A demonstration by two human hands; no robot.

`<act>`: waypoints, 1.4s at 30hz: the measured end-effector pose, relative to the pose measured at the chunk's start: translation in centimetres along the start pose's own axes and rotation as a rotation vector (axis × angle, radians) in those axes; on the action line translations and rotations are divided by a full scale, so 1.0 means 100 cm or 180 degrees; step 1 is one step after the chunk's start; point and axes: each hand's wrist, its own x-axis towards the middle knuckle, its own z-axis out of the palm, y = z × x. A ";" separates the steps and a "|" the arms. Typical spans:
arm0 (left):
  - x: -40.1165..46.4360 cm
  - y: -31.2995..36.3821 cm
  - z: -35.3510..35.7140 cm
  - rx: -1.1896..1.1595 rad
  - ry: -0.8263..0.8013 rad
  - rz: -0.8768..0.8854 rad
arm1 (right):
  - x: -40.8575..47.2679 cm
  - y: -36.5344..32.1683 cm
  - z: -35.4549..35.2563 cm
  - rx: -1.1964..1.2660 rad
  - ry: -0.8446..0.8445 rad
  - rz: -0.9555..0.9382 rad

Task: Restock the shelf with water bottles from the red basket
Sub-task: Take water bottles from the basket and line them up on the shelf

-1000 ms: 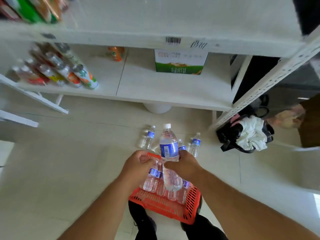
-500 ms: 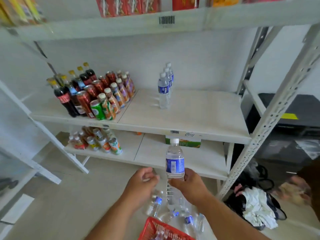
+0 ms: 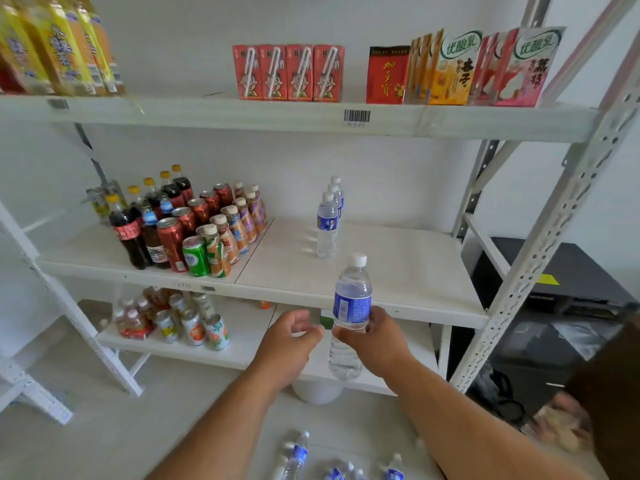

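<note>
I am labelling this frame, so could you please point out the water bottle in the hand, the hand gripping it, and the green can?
Held water bottle (image 3: 351, 306), head view, blue label.
Right hand (image 3: 381, 341), head view, its back.
Green can (image 3: 195, 259), head view, front side.

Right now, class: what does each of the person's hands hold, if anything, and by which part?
The right hand grips the water bottle around its middle, at the lower edge of the blue label. The left hand holds nothing, its fingers loosely curled beside the bottle.

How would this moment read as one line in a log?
right hand: grips water bottle upright | left hand: empty, beside it | middle shelf: bottle row standing
</note>
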 end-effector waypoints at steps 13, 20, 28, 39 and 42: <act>0.078 0.033 0.033 0.0079 0.0300 -0.0083 | 0.122 -0.018 0.000 -0.0264 0.0087 -0.0138; 0.146 0.047 0.045 0.0058 0.0571 -0.0150 | 0.202 -0.024 0.007 -0.0358 -0.0072 -0.0091; 0.204 0.037 0.045 0.0040 0.0754 -0.0384 | 0.271 -0.028 0.043 -0.0546 -0.0145 -0.0170; 0.240 0.030 0.057 0.0133 0.0641 -0.0430 | 0.283 -0.014 0.054 -0.0707 -0.0114 -0.0114; 0.243 0.030 0.059 0.0088 0.0604 -0.0410 | 0.282 -0.008 0.056 -0.0702 -0.0230 -0.0009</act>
